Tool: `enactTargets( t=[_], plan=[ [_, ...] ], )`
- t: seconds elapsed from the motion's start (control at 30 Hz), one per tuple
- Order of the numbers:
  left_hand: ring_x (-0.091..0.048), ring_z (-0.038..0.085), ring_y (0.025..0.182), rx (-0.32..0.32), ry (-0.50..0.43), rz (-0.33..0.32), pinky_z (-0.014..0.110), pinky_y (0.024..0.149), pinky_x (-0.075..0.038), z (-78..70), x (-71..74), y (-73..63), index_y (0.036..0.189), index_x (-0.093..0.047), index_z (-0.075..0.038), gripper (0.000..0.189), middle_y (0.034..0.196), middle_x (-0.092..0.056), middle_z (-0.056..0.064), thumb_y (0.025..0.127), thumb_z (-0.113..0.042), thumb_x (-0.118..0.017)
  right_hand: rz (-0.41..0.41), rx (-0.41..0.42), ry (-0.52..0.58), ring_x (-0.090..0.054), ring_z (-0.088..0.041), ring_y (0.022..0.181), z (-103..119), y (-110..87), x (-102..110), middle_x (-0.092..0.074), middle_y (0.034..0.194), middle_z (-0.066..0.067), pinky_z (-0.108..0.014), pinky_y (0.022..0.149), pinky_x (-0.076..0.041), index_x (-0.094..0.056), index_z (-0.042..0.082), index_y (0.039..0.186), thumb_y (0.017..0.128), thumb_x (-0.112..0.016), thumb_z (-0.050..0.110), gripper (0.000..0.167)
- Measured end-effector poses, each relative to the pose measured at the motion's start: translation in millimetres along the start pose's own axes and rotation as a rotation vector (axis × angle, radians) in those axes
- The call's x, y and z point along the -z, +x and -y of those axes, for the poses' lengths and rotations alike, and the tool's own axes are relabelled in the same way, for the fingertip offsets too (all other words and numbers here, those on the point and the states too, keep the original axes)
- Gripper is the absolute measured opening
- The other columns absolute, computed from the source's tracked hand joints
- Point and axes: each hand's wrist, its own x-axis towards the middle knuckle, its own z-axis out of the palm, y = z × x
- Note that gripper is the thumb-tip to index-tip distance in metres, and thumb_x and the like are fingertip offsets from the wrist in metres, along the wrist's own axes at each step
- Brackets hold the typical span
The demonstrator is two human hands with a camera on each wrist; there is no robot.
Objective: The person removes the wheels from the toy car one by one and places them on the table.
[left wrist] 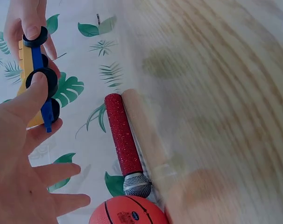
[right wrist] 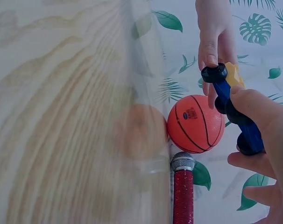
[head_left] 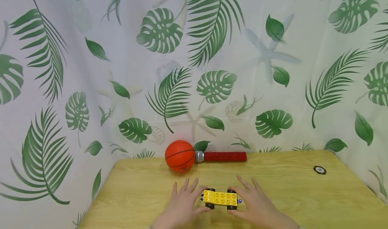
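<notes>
A yellow toy car [head_left: 223, 198] made of building bricks, with black wheels, is held between my two hands close over the front of the table. The left hand [head_left: 183, 205] pinches its left end by the wheels, between thumb and index finger. At the other end, the right hand [head_left: 257, 202] grips the wheels the same way. The remaining fingers of both hands stick out away from the car. From the left wrist, the car's blue underside [left wrist: 37, 58] shows, with a thumb on a wheel at each end.
An orange toy basketball [head_left: 180, 156] stands at the back of the wooden table [head_left: 282, 182]. Right beside it lies a red microphone [head_left: 225, 156] with a silver head. Farther right is a small round black-and-white disc [head_left: 319, 170]. Leaf-patterned cloth [head_left: 212, 134] hangs behind and at the sides.
</notes>
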Motion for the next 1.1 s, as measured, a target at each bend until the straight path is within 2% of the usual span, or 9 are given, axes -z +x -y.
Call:
enactTargets(
  t=[0.2, 0.37, 0.57, 0.67, 0.8, 0.93, 1.1],
  plan=[
    [-0.041, 0.036, 0.141, -0.027, -0.044, -0.062, 0.075, 0.108, -0.025, -2.1, 11.1, -3.4, 0.141, -0.049, -0.031, 0.064, 0.151, -0.049, -0.001, 0.086, -0.061, -0.063, -0.097, 0.040, -0.033, -0.050, -0.040, 0.133, 6.7, 3.7, 2.8, -0.066, 0.131, -0.009, -0.076, 0.102, -0.033, -0.067, 0.016, 0.118, 0.073, -0.084, 0.048, 0.058],
    [-0.047, 0.030, 0.138, -0.043, -0.136, -0.080, 0.073, 0.109, -0.027, -2.6, 9.5, -4.8, 0.143, -0.050, -0.027, 0.065, 0.146, -0.054, 0.000, 0.086, -0.054, -0.068, -0.119, 0.028, -0.040, -0.050, -0.039, 0.133, 9.4, 0.8, 5.0, -0.064, 0.133, -0.010, -0.074, 0.106, -0.030, -0.068, 0.016, 0.120, 0.071, -0.085, 0.047, 0.060],
    [-0.060, 0.020, 0.125, -0.103, -0.294, -0.143, 0.074, 0.108, -0.028, -1.9, 9.7, -4.3, 0.140, -0.051, -0.024, 0.058, 0.137, -0.062, -0.005, 0.088, -0.038, -0.072, -0.182, 0.042, -0.041, -0.052, -0.038, 0.131, 12.1, 2.4, 6.7, -0.065, 0.132, -0.008, -0.073, 0.105, -0.033, -0.067, 0.018, 0.122, 0.069, -0.088, 0.045, 0.063],
    [-0.064, 0.020, 0.120, -0.096, -0.385, -0.139, 0.072, 0.109, -0.028, -3.1, 12.8, -3.5, 0.144, -0.047, -0.024, 0.059, 0.137, -0.062, -0.004, 0.090, -0.035, -0.070, -0.226, 0.051, -0.045, -0.053, -0.039, 0.130, 13.5, 4.6, 9.4, -0.063, 0.134, -0.012, -0.073, 0.103, -0.035, -0.066, 0.017, 0.123, 0.067, -0.090, 0.042, 0.065],
    [-0.062, 0.024, 0.121, -0.075, -0.527, -0.130, 0.059, 0.111, -0.038, -6.1, 15.2, -3.7, 0.149, -0.041, -0.026, 0.061, 0.139, -0.060, 0.001, 0.094, -0.031, -0.067, -0.289, 0.075, -0.044, -0.053, -0.040, 0.130, 15.3, 6.8, 12.3, -0.066, 0.130, -0.010, -0.073, 0.103, -0.036, -0.067, 0.014, 0.122, 0.064, -0.092, 0.038, 0.067],
    [-0.062, 0.024, 0.122, -0.093, -0.693, -0.142, 0.045, 0.104, -0.049, -8.7, 13.8, -4.0, 0.151, -0.039, -0.026, 0.062, 0.144, -0.056, 0.006, 0.095, -0.022, -0.066, -0.325, 0.089, -0.039, -0.052, -0.040, 0.130, 16.8, 7.3, 12.3, -0.069, 0.125, -0.008, -0.072, 0.102, -0.036, -0.067, 0.012, 0.119, 0.063, -0.093, 0.036, 0.067],
    [-0.066, 0.023, 0.117, -0.083, -0.801, -0.194, 0.049, 0.105, -0.048, -12.1, 12.2, -4.1, 0.150, -0.039, -0.029, 0.065, 0.132, -0.065, 0.008, 0.094, -0.016, -0.068, -0.367, 0.095, -0.017, -0.053, -0.042, 0.129, 17.8, 7.6, 10.3, -0.070, 0.123, -0.007, -0.072, 0.101, -0.037, -0.067, 0.011, 0.118, 0.061, -0.094, 0.032, 0.066]
  ],
)
